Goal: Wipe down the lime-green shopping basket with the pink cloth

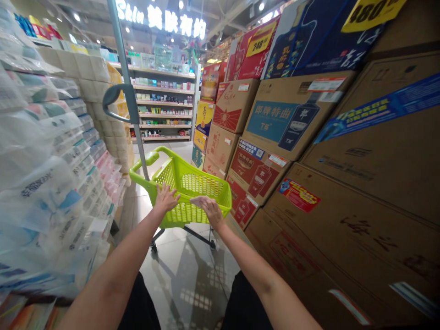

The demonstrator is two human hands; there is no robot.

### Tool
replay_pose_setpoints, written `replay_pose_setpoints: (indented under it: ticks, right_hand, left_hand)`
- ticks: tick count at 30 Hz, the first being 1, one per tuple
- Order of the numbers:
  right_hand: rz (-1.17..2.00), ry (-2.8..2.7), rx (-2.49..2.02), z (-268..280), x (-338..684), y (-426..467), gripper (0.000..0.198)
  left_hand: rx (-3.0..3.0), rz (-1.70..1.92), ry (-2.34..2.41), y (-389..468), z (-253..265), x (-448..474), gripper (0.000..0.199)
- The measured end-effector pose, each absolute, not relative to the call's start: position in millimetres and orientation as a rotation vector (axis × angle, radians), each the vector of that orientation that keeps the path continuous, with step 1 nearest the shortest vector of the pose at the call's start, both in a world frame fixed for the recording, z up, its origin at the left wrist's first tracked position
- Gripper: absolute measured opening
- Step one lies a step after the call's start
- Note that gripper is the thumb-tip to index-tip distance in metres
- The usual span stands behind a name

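Note:
A small lime-green shopping cart (206, 184) stands side-on in front of me, its basket pierced with holes. My left hand (166, 198) lies on the near upper side of the basket, fingers spread, with nothing in it. Over the same rim, further right, my right hand (212, 211) is closed on a small pale cloth (197, 200), which looks folded and rests against the rim. A grey pole (128, 64) rises from the handle end of the cart and carries a grey loop grip (118, 103). The basket's floor is mostly hidden.
Stacked cartons (275, 119) wall in the right side. Plastic-wrapped tissue packs (51, 183) are piled high on the left, with paper rolls (99, 87) behind them. Shelves of small goods (163, 103) stand beyond the cart, across a tiled floor (182, 266).

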State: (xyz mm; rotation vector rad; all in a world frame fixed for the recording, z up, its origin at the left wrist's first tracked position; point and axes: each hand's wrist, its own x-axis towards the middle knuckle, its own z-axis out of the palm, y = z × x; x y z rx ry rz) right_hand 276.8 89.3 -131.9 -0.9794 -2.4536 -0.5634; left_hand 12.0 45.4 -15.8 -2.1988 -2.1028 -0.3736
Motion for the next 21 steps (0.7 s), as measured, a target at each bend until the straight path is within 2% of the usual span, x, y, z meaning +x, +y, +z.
replay_pose_setpoints:
  ticks: [6, 11, 16, 21]
  right_hand:
    - [-0.559, -2.492, -0.936, -140.8, 279.7, 82.5, 0.039]
    - [-0.547, -2.434, -0.986, -142.4, 291.4, 84.7, 0.047]
    - [-0.520, -2.435, -0.987, -162.8, 311.5, 69.4, 0.037]
    - [-0.482, -2.244, -1.120, -158.0, 335.1, 69.6, 0.047]
  left_hand:
    - [-2.271, -0.244, -2.019, 42.0, -20.2, 26.4, 0.059]
    - [-2.222, -0.220, -2.064, 54.2, -16.6, 36.2, 0.065]
    - [-2.212, -0.224, -2.073, 49.0, -21.8, 40.5, 0.069]
    - [-2.185, -0.226, -2.091, 44.2, -29.5, 43.5, 0.072]
